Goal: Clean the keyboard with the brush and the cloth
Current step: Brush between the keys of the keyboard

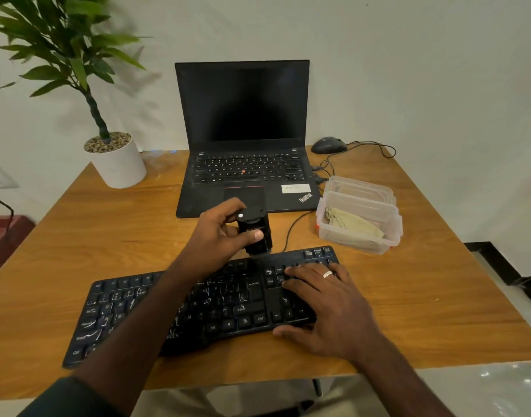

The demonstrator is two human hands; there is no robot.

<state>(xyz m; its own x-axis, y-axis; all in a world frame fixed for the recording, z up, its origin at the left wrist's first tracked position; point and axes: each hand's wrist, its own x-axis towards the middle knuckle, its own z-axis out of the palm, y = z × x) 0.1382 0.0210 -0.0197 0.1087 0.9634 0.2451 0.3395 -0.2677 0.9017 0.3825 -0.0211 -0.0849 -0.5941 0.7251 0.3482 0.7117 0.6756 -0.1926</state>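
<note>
Under my left fingers (pixel 228 219), in the only view, the head camera, I see the brush (pixel 256 233): a short black body standing almost upright, its lower end just above the top edge of the keyboard (pixel 180 308), near the row of function keys. My left hand (pixel 220 233) is closed around this body, the thumb across the front and the other fingers curled behind. I judge this grip keeps the bristles pointing down, so that they can go between the keys. The bristles themselves are too dark and blurred to see well.

My right hand (pixel 324 299) grips nothing. It lies flat and open on the right end of the keyboard, fingers spread over the keys there, the thumb at the near edge. I think it presses the keyboard to the table (pixel 113 236) so it does not slide under the brush. The left forearm crosses over the middle keys; the right one comes in from the low right corner.

Beyond my right fingertips, well apart, the cloth (pixel 352 225) lies folded inside a clear plastic box (pixel 357 218), untouched. So I judge the brushing step is in hand and the wiping is not yet done. Behind the brush stands an open laptop (pixel 243 139).
</note>
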